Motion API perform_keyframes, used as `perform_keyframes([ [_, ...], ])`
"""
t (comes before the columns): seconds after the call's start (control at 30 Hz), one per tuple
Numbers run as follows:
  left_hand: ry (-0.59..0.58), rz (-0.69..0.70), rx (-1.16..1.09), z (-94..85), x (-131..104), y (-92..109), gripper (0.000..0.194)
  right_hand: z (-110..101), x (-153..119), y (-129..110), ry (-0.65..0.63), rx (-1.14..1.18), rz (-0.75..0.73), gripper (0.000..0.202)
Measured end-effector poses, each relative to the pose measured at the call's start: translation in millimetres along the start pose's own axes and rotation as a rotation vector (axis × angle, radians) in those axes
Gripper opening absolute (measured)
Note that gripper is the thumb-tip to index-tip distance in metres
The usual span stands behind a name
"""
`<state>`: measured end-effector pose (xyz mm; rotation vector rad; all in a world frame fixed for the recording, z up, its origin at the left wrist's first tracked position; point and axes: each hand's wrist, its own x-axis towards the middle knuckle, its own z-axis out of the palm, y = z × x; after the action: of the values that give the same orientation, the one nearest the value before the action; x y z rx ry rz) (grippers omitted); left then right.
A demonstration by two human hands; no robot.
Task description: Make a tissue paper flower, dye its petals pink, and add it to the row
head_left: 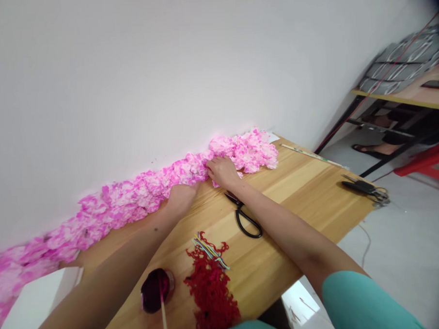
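A long row of crumpled pink-and-white petal-like pieces [140,192] lies along the back of the wooden table [282,191], against the wall. My left hand [182,197] reaches into the front of this row, its fingers mostly hidden behind the hand. My right hand [222,171] is beside it, with bent fingers closed on the pink pieces near a fuller clump on the right. Black-handled scissors [249,224] rest on the table beside my right forearm.
Nearer me lie a heap of red curly strands [212,295] with thin coloured cords [210,251], and a jar of dark purple-red stuff [154,291] with a stick. A white box [39,301] stands left. Keys [379,196] and a thin stick [312,155] lie near the right edge.
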<state>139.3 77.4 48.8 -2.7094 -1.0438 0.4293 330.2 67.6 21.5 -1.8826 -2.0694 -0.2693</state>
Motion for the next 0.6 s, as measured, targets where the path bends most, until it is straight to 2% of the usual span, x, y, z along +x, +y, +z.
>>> perform_keyframes([
  [0.13,-0.011,0.022,-0.017,-0.8,-31.3,-6.4,0.049,-1.2,-0.5,0.7,-0.011,0.008,-0.006,0.022],
  [0.27,-0.027,-0.126,-0.086,-6.5,-74.0,-18.9,0.046,-1.8,-1.6,0.8,-0.006,0.030,0.007,0.023],
  [0.37,-0.025,-0.239,-0.195,-9.0,-109.6,-36.5,0.045,-5.1,-1.9,0.0,0.011,0.059,0.013,0.025],
  [0.47,0.059,-0.353,-0.385,-8.1,-146.9,-55.6,0.048,-15.3,1.5,-1.0,0.056,0.077,0.024,0.029],
  [0.53,0.151,-0.503,-0.542,-6.8,-170.8,-63.9,0.051,-26.9,5.4,-0.8,0.077,0.083,0.025,0.029],
  [0.6,0.293,-0.658,-0.726,-6.8,-192.9,-65.1,0.055,-41.4,8.1,0.9,0.095,0.087,0.028,0.027],
])
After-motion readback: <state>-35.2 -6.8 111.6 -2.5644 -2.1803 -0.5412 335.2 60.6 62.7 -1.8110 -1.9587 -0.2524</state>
